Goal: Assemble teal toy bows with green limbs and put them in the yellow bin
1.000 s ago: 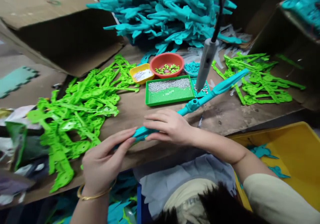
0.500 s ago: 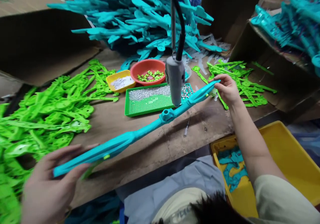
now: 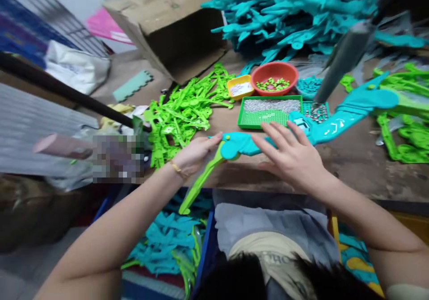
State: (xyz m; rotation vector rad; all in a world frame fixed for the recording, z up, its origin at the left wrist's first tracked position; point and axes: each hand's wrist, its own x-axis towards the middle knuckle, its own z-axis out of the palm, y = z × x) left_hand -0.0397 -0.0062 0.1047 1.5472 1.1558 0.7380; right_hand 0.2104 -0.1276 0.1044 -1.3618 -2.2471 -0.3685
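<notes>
A long turquoise plastic part (image 3: pixel 330 132) is held up over the near side of the workbench, tilted with its right end higher. My left hand (image 3: pixel 197 154) pinches its left end between thumb and fingers. Beneath that end a lime-green plastic strip (image 3: pixel 200 184) slants down towards me; another green piece sticks out at the right end. My right hand (image 3: pixel 293 159) is spread over the middle of the part, fingers stretched out; whether it touches the surface I cannot tell. A grey powered screwdriver (image 3: pixel 345 61), blurred, hangs behind the part.
Behind lie a green tray (image 3: pixel 239 120) of small metal pieces, a red bowl (image 3: pixel 291 69) of green bits and a yellow tray (image 3: pixel 231 95). Lime-green parts (image 3: pixel 187 112) lie heaped left, turquoise parts (image 3: pixel 284 14) at the back. A cardboard box (image 3: pixel 161 2) stands back left.
The view has swung left. The turquoise part now shows another side, with a green strip hanging from its left end. My right hand has left the far end and is spread over the middle.
</notes>
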